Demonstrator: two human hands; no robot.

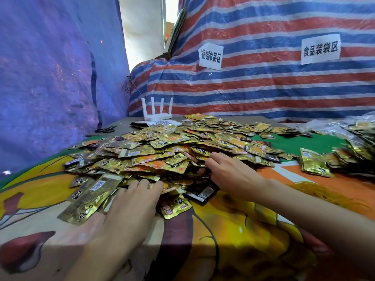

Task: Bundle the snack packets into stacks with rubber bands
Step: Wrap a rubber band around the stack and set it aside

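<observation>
**A:** ok so where's everything sitting?

**B:** One big loose pile [162,151] of gold packets fills the middle of the bench [233,236], and they're lying every which way. Its near edge is ragged, with a few packets lying out on the cloth.

**A:** and the hands?

**B:** The left hand [129,205] lies flat and palm down at the pile's near edge. Its fingers are straight and spread on the packets, gripping nothing. The right hand [229,173] is at the pile's near-right edge, fingers bent with the tips down among the packets. Honestly can't tell if it's got hold of one.

**A:** any room to work?

**B:** The near side of the pile is roomiest: a wide stretch of bare cloth with both forearms over it.
- **Right of the pile:** a green gap, then a smaller heap [324,161] of packets.
- **Near-right of the pile:** a tangle of yellow bands [316,191] beside the right forearm.
- **Left of the pile:** only a narrow strip before the blue sheet [50,78].
- **Behind the pile:** a white router [157,110], with black scissors [105,129] off to the far left. The striped tarp [263,88] closes off the bench's far edge.
</observation>
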